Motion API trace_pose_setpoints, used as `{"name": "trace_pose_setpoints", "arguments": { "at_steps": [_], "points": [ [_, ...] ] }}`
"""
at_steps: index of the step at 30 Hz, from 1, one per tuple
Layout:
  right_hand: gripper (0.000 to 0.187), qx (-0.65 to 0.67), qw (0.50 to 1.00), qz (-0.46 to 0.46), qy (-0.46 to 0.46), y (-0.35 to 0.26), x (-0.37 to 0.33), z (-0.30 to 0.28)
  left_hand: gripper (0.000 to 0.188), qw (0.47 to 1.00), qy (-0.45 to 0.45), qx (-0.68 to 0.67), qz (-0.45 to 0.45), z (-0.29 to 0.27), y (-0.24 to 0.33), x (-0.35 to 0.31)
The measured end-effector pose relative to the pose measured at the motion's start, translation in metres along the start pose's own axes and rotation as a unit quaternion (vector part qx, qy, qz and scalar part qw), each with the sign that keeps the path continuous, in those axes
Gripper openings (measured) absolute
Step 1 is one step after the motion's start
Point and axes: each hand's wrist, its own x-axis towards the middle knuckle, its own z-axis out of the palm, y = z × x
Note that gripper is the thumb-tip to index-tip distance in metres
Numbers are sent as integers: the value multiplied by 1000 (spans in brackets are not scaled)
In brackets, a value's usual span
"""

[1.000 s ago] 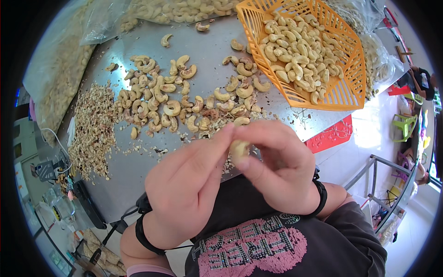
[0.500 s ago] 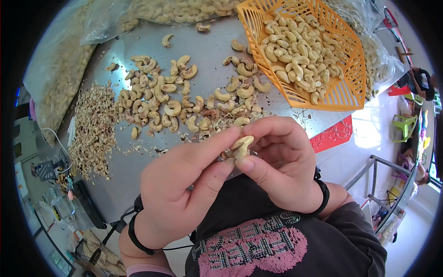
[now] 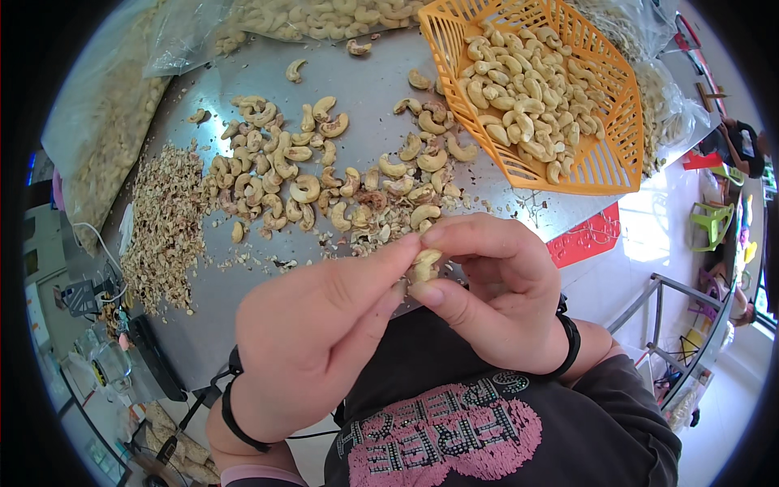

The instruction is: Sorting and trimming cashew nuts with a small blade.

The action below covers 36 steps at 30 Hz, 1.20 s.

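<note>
A pale cashew nut is pinched between my two hands, close in front of my body. My left hand has its thumb and forefinger tips pressed to the nut's left side. The thumb and forefinger of my right hand grip it from the right, with the other fingers curled. Just beyond my fingertips, loose cashews, some with brown skin patches, lie scattered on the metal table. An orange slatted basket at the far right holds a heap of cleaner cashews.
A mound of skin flakes spreads at the left of the table. Clear plastic bags of cashews stand along the left and far edges. A red sheet shows beyond the right edge, near a metal frame and green chair.
The cashew has turned between my fingertips and sits slightly lower. My left hand has shifted a little to the left, its wrist tilting; the right has moved slightly.
</note>
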Motion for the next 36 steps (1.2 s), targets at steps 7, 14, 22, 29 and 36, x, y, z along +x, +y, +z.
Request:
{"name": "trace_pose_setpoints", "arguments": {
  "at_steps": [7, 14, 22, 29, 36],
  "points": [
    [27, 47, 999, 23, 11, -2, 3, 1, 28, 963, -10, -210, -169, 1, 8, -3],
    [28, 129, 986, 102, 0, -5, 5, -3, 28, 936, -10, -274, -222, 1, 6, -2],
    [29, 139, 984, 115, 8, -1, 3, -3, 29, 969, -8, -170, -180, 3, 5, -2],
    [29, 67, 992, 108, 11, -4, 3, -2, 28, 992, 1, -89, -93, 5, 0, 0],
    [28, 145, 978, 146, -21, -6, 4, -4, 24, 917, -30, -311, -248, -1, 3, -2]
  ]
}}
